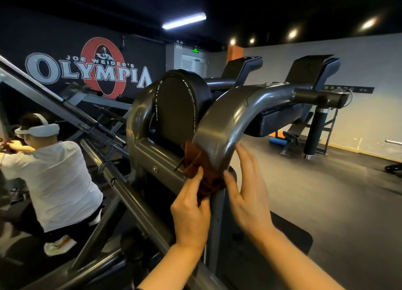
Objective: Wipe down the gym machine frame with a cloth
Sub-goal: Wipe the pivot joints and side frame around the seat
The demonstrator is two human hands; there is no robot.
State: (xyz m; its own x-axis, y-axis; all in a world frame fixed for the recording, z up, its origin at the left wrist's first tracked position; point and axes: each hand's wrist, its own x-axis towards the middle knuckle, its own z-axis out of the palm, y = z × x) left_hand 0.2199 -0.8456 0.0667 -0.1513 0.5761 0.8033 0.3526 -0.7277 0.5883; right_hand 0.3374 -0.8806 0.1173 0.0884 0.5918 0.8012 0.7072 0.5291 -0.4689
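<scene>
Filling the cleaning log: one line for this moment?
left hand: grips brown cloth | right hand: open on curved grey frame arm | wiping underway

Both hands (219, 202) raised, fingers curled

Part of the cloth (202, 172) hidden behind the curved frame arm (219, 128).

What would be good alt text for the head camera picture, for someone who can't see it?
Two bare hands work a dark red cloth around the lower end of a curved grey machine frame in a gym: the left hand grips the cloth, the right hand lies open against the frame. At left, a person in a white shirt crouches by sloping bars.
</scene>
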